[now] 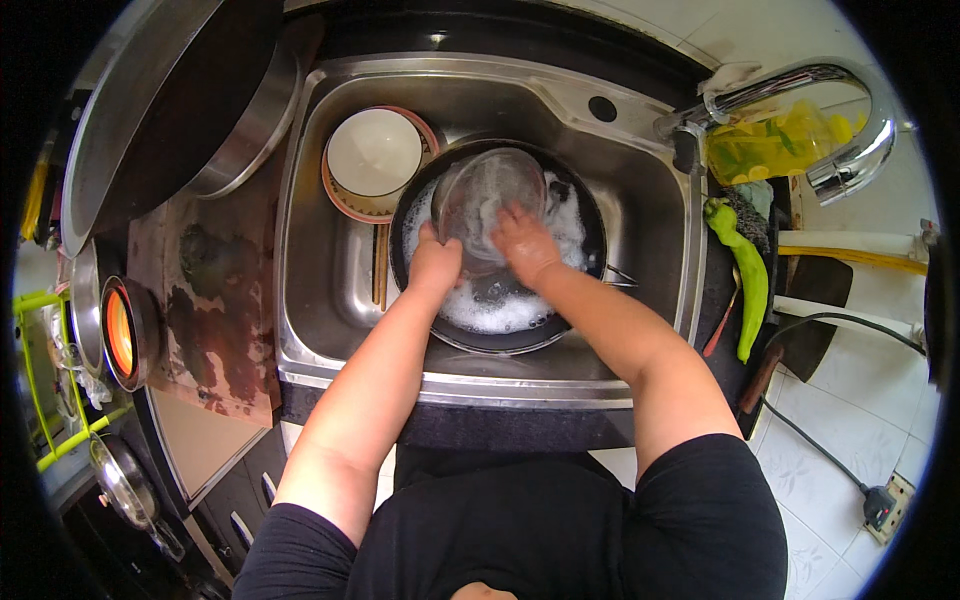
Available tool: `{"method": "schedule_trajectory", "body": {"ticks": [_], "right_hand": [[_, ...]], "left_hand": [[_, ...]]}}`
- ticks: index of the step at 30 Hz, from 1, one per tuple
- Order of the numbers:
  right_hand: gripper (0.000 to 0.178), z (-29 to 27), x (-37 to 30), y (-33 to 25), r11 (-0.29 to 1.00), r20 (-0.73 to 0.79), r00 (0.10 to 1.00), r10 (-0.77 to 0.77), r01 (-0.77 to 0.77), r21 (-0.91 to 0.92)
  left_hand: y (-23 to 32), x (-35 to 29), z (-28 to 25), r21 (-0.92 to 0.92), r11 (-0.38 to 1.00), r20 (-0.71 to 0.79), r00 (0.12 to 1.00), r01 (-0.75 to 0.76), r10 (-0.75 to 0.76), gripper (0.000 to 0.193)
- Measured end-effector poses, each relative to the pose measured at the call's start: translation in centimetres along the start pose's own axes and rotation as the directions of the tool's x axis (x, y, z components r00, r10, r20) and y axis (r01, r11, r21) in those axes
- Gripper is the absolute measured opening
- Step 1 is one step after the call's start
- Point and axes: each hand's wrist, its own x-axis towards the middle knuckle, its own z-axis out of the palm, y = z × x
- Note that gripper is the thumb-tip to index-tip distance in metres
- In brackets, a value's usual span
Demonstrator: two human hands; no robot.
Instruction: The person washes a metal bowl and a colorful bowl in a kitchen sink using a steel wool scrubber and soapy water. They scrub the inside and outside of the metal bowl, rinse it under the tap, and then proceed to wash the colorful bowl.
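My left hand is closed on the left rim of a clear, see-through bowl, thumb to the inside. The fingers of my right hand are spread out against the bowl's inner surface. Under the bowl sits a wide dark pan holding white suds and water. The pan rests in a steel sink. Left of it, a white bowl is stacked on a patterned, red-rimmed dish, and wooden chopsticks lie just below them.
A chrome faucet curves over the right side. Beside the sink's right edge are a long green pepper, a red-handled utensil and a yellow bottle. A large wok and a stained board stand on the left.
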Motion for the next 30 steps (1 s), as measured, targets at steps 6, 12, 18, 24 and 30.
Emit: {"method": "schedule_trajectory", "body": {"ticks": [6, 12, 18, 24, 30], "right_hand": [[0.041, -1.5, -1.2, -2.8, 0.721, -0.062, 0.992, -0.11, 0.123, 0.682], [0.051, -1.1, -0.6, 0.7, 0.985, -0.019, 0.999, -0.03, 0.026, -0.172], [0.052, -4.4, -1.9, -6.0, 0.455, 0.075, 0.99, 0.117, -0.121, 0.882], [0.04, -8.8, -3.0, 0.1, -0.755, 0.414, 0.905, -0.093, -0.335, 0.563], [0.044, -4.6, -3.5, 5.0, -0.68, 0.433, 0.893, 0.118, -0.245, 0.691]], "left_hand": [[-6.7, 4.3, 0.4, 0.037, 0.994, -0.002, 0.995, -0.102, 0.103, 0.064], [1.0, -1.6, -0.4, 0.042, 0.999, -0.037, 0.999, 0.004, -0.003, 0.067], [-0.5, 0.4, -0.8, -0.704, 0.692, 0.229, 0.974, 0.16, 0.007, 0.076], [-0.2, 1.4, -2.5, -0.794, 0.515, 0.319, 0.942, 0.323, -0.099, 0.058], [2.4, -0.2, -3.3, -0.641, 0.747, 0.237, 0.971, 0.177, -0.026, 0.047]]}}
